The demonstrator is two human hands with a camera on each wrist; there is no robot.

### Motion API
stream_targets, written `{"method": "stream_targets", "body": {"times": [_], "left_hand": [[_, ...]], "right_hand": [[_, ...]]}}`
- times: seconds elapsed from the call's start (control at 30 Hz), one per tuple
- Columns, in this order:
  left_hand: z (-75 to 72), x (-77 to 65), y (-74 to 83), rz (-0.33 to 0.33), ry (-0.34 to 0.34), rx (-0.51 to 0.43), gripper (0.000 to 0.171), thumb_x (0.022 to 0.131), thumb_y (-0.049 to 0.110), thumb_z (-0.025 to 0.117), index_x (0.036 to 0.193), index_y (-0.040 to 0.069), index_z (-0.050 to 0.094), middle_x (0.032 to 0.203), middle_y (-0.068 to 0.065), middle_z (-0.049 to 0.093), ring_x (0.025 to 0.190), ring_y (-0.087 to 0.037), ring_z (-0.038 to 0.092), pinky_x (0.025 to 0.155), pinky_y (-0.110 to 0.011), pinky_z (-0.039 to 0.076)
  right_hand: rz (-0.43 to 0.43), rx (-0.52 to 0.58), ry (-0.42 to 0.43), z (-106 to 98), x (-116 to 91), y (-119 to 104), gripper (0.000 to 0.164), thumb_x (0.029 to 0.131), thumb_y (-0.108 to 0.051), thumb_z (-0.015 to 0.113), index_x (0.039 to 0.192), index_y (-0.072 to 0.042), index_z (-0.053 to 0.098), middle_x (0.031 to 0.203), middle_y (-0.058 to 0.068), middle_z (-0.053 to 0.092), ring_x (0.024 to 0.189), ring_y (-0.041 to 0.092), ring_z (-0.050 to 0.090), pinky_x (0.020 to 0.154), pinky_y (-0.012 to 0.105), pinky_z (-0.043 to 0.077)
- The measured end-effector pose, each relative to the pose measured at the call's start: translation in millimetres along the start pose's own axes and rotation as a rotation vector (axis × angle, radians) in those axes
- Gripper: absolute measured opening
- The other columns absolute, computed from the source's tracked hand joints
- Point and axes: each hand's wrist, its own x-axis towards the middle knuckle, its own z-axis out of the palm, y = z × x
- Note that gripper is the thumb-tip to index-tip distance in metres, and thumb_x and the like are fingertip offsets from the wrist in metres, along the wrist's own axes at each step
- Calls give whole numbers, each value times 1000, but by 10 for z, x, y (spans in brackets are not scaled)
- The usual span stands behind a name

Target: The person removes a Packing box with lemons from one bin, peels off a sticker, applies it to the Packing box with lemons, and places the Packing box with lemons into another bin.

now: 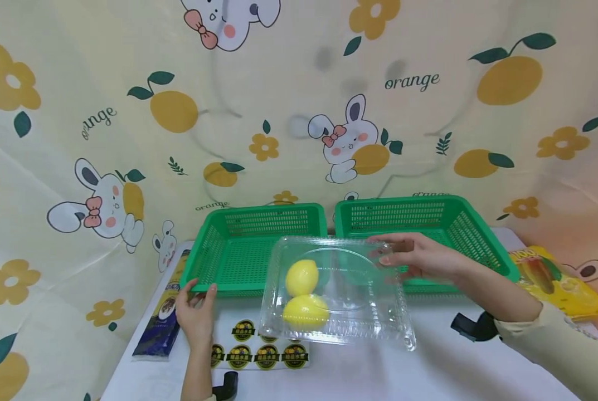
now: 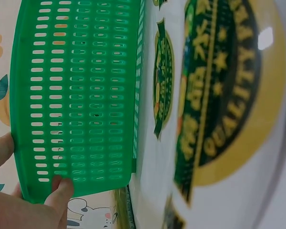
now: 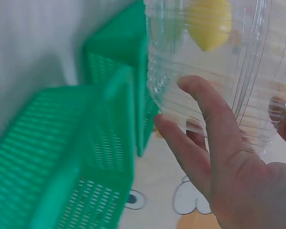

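Observation:
My right hand (image 1: 424,259) holds a clear plastic clamshell box (image 1: 354,328) by its right side, thumb and fingers spread around the edge. The box is tilted above the table, with one lemon (image 1: 301,277) and another lemon (image 1: 306,312) showing through the plastic at its left. In the right wrist view, only one lemon (image 3: 209,24) appears inside. My left hand (image 1: 197,317) grips the near left corner of the left green basket (image 1: 205,253). In the left wrist view, its thumb and fingers pinch the slotted wall (image 2: 93,102).
A second green basket (image 1: 486,239) stands at the right, partly behind the box. A sheet of round fruit stickers (image 1: 261,366) lies in front of the left basket. A dark blue packet (image 1: 158,328) lies far left, a yellow mango bag (image 1: 559,278) far right. A printed cloth (image 1: 288,67) hangs behind.

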Motion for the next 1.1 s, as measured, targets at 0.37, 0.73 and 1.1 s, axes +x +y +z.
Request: {"method": "stream_targets", "body": {"times": [0.37,0.73,1.1], "left_hand": [[0,12,4,-3,11,14,46,91,12,74,132,-2,56,134,-15,45,99,-21,55,74,-6,49],[-27,-8,34,-19,20,49,47,92,13,73,133,-1,56,136,-14,45,96,-14,54,72,-5,47],[-3,-24,-21,3,-4,31,50,93,18,72,136,-1,54,139,-13,43,99,-17,53,71,-6,47]], "right_hand": [[-54,150,-108,-15,-456,495,44,104,-2,48,146,-14,51,136,-2,58,117,21,61,88,48,55],[-24,191,-145,-52,-622,805,46,104,-1,45,148,-11,48,141,-11,53,111,18,61,83,33,58],[5,205,-72,-136,-679,1110,45,101,-1,51,146,-5,49,144,-4,50,96,14,61,72,25,56]]}}
